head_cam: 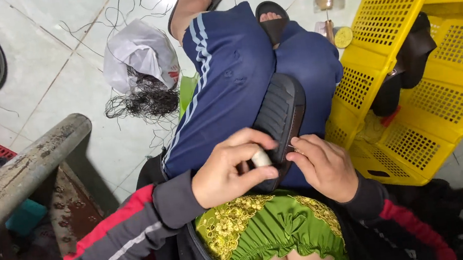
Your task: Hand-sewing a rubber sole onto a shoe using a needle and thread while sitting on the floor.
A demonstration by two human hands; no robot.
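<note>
A shoe sole [281, 119] lies on the person's lap between the left hand [230, 173] and right hand [324, 166], a crate [411, 74] on the floor to its right, a bag [139, 56] to its left.

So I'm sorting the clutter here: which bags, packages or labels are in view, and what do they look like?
Plastic bag: on the floor left of the knees, crumpled, white with a small red mark, dark thread spilling out.
Round lid: by the yellow crate, small, yellow.
No screens or signs.
</note>
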